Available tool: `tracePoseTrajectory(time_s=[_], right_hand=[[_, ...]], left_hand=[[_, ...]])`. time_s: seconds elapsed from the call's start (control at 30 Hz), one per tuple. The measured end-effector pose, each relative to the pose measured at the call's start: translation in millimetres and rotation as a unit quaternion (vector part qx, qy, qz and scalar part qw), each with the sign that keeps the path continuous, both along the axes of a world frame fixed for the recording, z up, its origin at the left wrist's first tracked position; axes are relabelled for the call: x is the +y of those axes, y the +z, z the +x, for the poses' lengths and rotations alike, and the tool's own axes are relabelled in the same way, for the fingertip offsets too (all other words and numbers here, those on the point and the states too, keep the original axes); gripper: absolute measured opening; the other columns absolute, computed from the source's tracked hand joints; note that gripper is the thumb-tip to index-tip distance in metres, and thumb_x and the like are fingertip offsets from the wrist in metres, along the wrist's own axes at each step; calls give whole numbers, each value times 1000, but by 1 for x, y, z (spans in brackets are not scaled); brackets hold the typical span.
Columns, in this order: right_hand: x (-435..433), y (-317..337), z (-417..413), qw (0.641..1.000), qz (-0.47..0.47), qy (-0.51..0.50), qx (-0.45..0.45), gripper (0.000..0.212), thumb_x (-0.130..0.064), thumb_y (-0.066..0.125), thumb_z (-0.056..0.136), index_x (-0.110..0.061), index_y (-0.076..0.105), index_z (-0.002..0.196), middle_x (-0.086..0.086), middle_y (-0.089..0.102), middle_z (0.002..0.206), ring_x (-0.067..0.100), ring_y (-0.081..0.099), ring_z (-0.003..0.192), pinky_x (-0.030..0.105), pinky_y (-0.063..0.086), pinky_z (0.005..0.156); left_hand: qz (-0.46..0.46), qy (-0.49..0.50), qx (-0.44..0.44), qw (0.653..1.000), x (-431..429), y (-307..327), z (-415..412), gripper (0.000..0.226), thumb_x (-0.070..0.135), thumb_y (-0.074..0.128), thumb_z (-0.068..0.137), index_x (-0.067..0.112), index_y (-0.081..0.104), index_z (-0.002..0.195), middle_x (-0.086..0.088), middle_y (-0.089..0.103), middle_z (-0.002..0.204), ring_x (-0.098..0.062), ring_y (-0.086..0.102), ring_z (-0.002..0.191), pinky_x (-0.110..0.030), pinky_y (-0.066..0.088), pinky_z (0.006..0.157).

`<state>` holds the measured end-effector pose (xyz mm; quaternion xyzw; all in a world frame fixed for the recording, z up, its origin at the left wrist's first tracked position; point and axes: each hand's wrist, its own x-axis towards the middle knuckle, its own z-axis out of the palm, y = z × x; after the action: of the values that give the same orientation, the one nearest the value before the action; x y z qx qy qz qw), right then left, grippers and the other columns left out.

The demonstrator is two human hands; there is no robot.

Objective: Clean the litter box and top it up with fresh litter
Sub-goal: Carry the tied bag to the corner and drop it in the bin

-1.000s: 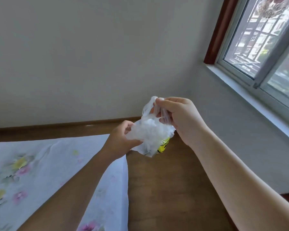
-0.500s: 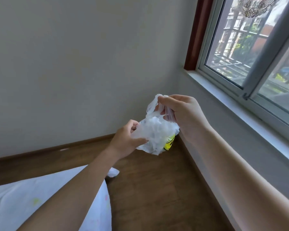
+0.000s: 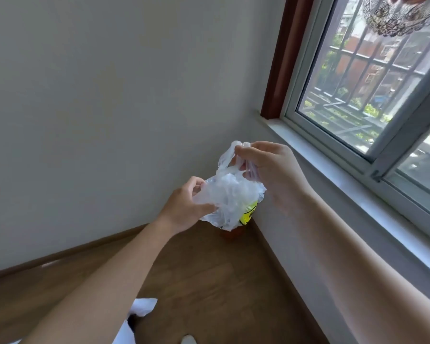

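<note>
A crumpled, thin, see-through plastic bag [image 3: 230,194] with a yellow printed patch at its lower right is held up in front of me, near the room's corner. My left hand [image 3: 184,207] pinches the bag's left side between thumb and fingers. My right hand [image 3: 271,170] grips the bag's handle loops at the top. No litter box or litter is in view.
A brown wooden floor [image 3: 209,281] lies below, with a small reddish object [image 3: 231,235] standing in the corner behind the bag. A white cloth edge [image 3: 142,306] shows at the bottom. A window [image 3: 370,95] with a sill fills the right side.
The view has swung up and to the right: the flowered white sheet has dropped almost out of sight and more of the window shows. Both hands keep hold of the bag.
</note>
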<state>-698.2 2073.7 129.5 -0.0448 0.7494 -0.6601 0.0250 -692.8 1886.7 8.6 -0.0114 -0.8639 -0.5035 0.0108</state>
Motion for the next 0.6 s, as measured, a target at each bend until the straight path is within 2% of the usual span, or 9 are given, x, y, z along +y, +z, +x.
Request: tracePoseTrajectory(time_s=[0.23,0.43,0.53,0.6], right_hand=[[-20,-6,-111,997,2,-77,-23,26,-24,68,87,-10,67,65,-3,60,66,7,54,62,22,47,65],[-9,-32,-202,990,-20,-131,-38,28,-27,71,86,-2,68,74,0,56,67,10,51,63,25,46,66],[3,-57,-252,989,-31,-136,-48,36,-30,72,86,5,65,78,4,53,69,14,49,66,29,44,67],[10,-73,-284,988,-35,-134,-61,35,-30,72,86,3,66,77,4,53,69,14,49,66,29,44,66]], left_hand=[[-9,-62,-15,998,-22,-6,-137,49,40,82,71,31,54,110,14,60,107,-7,57,101,-35,55,82],[-29,-110,-25,993,-7,-31,-244,50,43,80,71,32,54,113,13,59,110,-5,55,103,-35,55,83],[-39,-121,-39,991,4,-53,-297,49,43,79,71,33,54,112,14,59,109,-4,55,103,-35,55,83],[-41,-120,-52,991,12,-69,-329,48,41,79,71,33,54,111,14,59,108,-4,55,103,-31,53,82]])
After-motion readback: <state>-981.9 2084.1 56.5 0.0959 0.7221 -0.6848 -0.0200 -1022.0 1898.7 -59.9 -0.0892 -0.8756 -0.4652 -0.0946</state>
